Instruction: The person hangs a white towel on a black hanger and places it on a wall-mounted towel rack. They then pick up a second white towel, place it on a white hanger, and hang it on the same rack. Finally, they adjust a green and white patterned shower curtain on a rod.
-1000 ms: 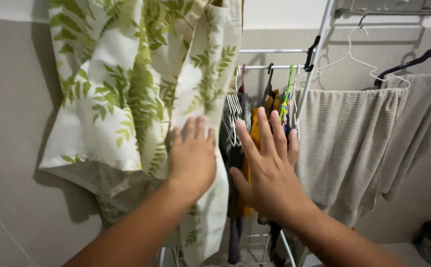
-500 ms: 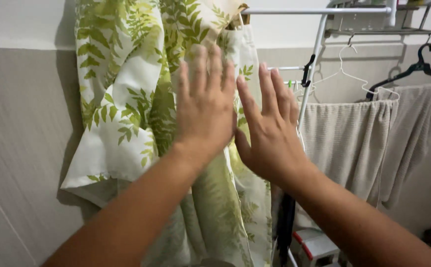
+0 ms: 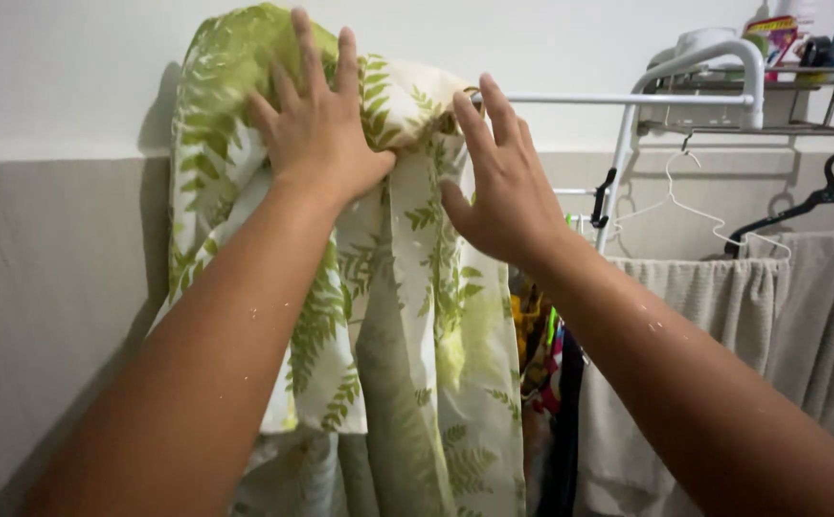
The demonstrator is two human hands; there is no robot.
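leaf-print cloth (image 3: 388,316) (draped over rail (image 3: 618,98)) | left hand (image 3: 321,124) flat on it | right hand (image 3: 498,182) spread, touching

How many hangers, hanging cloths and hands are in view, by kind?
Hands: 2, left hand and right hand, both open on the leaf-print cloth
Leaf-print cloths: 1
Beige towels: 2, one beside another
Empty hangers: 2, white wire hanger and black hanger
Total: 7
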